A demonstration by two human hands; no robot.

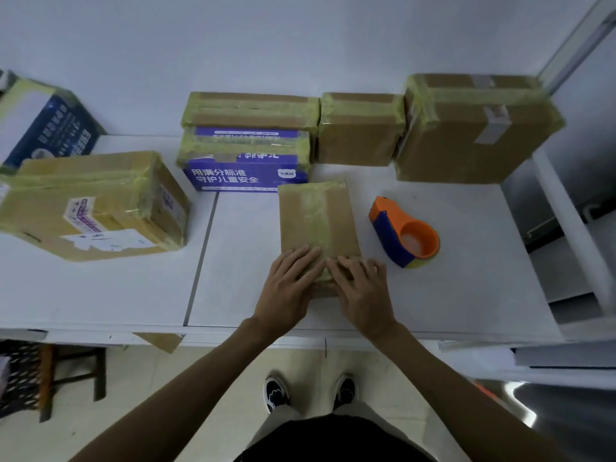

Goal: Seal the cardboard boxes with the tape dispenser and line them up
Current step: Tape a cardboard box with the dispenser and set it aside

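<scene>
1. Keep your left hand flat – fingers spread, gripping nothing – on the small box mid-table.
2. Press your right hand, equally open, along the tape end until it lies smooth.
3. Leave the tape dispenser just beside, untouched.

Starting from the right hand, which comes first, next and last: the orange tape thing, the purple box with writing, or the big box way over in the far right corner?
From the right hand, in the head view:
1. The tape dispenser, just beyond and to the right of the hand.
2. The purple box, farther back and to the left.
3. The big box, in the far right corner, against the wall.
</scene>
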